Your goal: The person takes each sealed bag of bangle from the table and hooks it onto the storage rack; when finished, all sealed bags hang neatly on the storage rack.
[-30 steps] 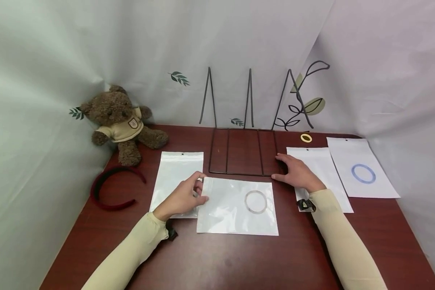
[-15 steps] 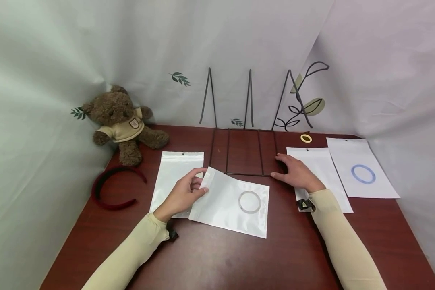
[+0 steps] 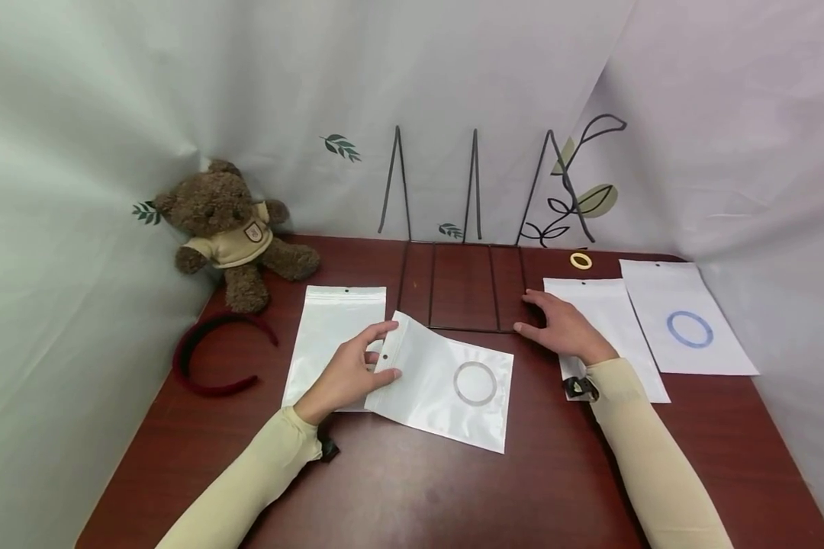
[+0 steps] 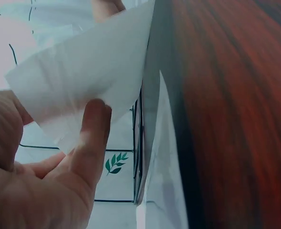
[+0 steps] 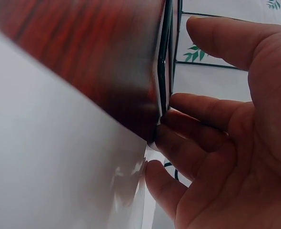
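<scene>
My left hand [image 3: 350, 371] pinches the top end of a white zip bag [image 3: 426, 374] that has a clear bracelet [image 3: 475, 383] in it. In the left wrist view the held end of the bag [image 4: 97, 62] is lifted, with fingers behind it. Under that hand lies a second white zip bag [image 3: 333, 320], flat on the table. My right hand [image 3: 566, 328] lies over a third white bag [image 3: 604, 297], its relaxed fingertips near the corner of a black wire rack [image 3: 497, 297]. In the right wrist view, nothing sits between its thumb and fingers [image 5: 205, 112].
A bag with a blue bracelet [image 3: 689, 329] lies at the far right. Behind the right hand is a small yellow ring [image 3: 580, 261]. A dark red headband [image 3: 213, 393] and a teddy bear [image 3: 223, 232] sit at the left. White curtains [image 3: 494, 61] enclose the table [image 3: 426, 496].
The left hand has lifted and tilted the top end of its bag, and the bag's lower end has swung slightly left. The right hand has stayed in place.
</scene>
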A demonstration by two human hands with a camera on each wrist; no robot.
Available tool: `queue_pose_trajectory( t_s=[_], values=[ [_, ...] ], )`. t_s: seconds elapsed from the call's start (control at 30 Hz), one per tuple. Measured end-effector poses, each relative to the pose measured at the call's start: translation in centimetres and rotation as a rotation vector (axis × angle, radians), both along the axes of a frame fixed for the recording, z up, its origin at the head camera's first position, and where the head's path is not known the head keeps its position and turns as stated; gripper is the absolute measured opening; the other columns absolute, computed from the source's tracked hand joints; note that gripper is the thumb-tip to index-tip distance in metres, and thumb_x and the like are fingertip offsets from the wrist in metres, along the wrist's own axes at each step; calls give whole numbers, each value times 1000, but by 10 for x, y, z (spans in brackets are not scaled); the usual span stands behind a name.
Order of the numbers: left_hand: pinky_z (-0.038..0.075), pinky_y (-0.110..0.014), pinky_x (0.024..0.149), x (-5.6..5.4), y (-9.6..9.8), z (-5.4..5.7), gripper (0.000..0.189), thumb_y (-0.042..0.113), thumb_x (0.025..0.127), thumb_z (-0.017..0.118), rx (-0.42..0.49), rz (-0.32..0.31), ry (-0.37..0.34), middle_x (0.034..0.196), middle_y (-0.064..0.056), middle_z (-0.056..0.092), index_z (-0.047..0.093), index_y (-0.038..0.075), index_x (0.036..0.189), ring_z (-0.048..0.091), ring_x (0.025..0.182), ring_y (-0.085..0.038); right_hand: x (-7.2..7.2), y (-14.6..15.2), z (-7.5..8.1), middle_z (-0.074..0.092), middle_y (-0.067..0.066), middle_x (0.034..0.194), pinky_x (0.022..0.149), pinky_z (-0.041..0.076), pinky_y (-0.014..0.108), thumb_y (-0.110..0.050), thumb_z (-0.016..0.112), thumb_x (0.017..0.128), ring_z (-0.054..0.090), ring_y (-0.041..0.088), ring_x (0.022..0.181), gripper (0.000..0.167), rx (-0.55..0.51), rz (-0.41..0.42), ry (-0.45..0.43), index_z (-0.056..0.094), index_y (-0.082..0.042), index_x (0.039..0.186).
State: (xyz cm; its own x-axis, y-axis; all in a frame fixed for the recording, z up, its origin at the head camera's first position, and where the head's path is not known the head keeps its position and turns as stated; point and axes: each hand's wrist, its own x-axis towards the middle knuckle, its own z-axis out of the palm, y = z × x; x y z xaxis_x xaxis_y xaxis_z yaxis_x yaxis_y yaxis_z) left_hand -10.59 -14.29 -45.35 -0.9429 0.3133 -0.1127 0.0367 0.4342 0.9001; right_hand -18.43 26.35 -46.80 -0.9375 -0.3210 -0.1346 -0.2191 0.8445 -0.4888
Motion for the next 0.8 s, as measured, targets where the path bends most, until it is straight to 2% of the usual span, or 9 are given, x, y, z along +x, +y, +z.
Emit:
queue_pose_trajectory(
  t_s=[0.1, 0.23, 0.37, 0.5, 0.63, 0.7, 0.8],
  values=[
    [62, -31, 75, 1, 0, 3, 87, -1, 88, 80, 33, -59, 7, 152, -16, 53, 43, 26, 161, 74, 107, -24, 1, -1, 1, 37, 27, 167, 122, 31, 65, -41, 66, 103, 34, 49, 154, 74, 2, -1, 2, 43, 2, 159],
    [60, -29, 73, 1, -1, 12, 87, -3, 91, 76, 72, -68, 71, 130, -15, 65, 38, 26, 164, 74, 101, -21, 2, -1, 2, 37, 27, 166, 122, 31, 65, -41, 66, 104, 34, 50, 153, 73, 3, 0, 1, 43, 3, 158],
    [59, -27, 74, 2, -1, 26, 79, 1, 93, 77, 74, -9, 159, 109, -10, 75, 42, 22, 161, 73, 94, -17, 1, -1, 3, 36, 27, 167, 123, 31, 64, -40, 66, 104, 34, 49, 154, 73, 3, 3, 0, 43, 3, 158],
    [58, -27, 73, 5, -2, 43, 62, 7, 96, 76, 56, 28, 244, 108, -7, 80, 52, 19, 151, 73, 89, -13, 0, -1, 1, 37, 27, 166, 122, 32, 65, -41, 68, 102, 34, 49, 154, 74, 6, 12, 9, 44, 3, 158],
    [57, -24, 71, 6, -4, 59, 38, 12, 95, 80, 74, 77, 335, 104, -6, 81, 69, 13, 131, 73, 83, -11, -1, 1, 0, 37, 26, 167, 123, 31, 64, -39, 72, 100, 34, 48, 154, 77, 19, 15, 10, 44, 3, 158],
    [56, -22, 72, 6, -5, 66, 28, 13, 92, 84, 89, 125, 376, 101, -5, 81, 75, 12, 119, 72, 83, -11, -2, 1, 0, 36, 26, 167, 123, 31, 64, -39, 74, 99, 34, 49, 154, 79, 27, 21, 14, 44, 4, 158],
    [54, -19, 76, 6, -7, 75, 23, 14, 87, 89, 85, 212, 433, 99, -5, 80, 78, 13, 107, 70, 88, -8, -2, 1, 1, 36, 26, 167, 123, 30, 64, -37, 75, 98, 33, 49, 154, 80, 29, 22, 13, 43, 5, 158]
  ],
)
